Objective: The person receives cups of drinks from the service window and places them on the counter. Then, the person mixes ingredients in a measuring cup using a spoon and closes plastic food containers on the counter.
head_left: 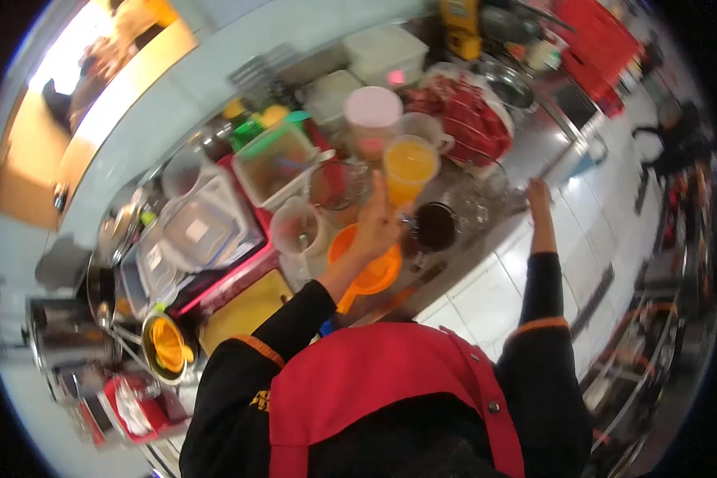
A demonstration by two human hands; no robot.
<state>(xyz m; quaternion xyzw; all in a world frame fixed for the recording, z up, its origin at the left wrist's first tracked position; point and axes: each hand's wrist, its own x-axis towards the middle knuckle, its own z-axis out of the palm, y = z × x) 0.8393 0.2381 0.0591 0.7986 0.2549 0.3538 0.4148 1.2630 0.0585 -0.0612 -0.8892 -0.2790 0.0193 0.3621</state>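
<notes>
My left hand (379,221) reaches over the steel counter, its fingers stretched out beside a clear jug of orange liquid (412,162). Whether it touches the jug I cannot tell. Under that wrist lies an orange strainer or funnel with a handle (382,275). A glass mug of dark liquid (435,227) stands just right of the hand. Out at the counter's right edge, my right hand (538,193) has its fingers curled in; what they hold, if anything, is too small to make out. Clear glassware (478,199) is nearest to it.
Left of my hands are a clear measuring jug (296,227), a lidded plastic box (275,163) and a yellow cutting board (247,311). Behind the jug stand a pink-lidded tub (373,111) and a red cloth (474,123). White floor tiles (486,295) show at right.
</notes>
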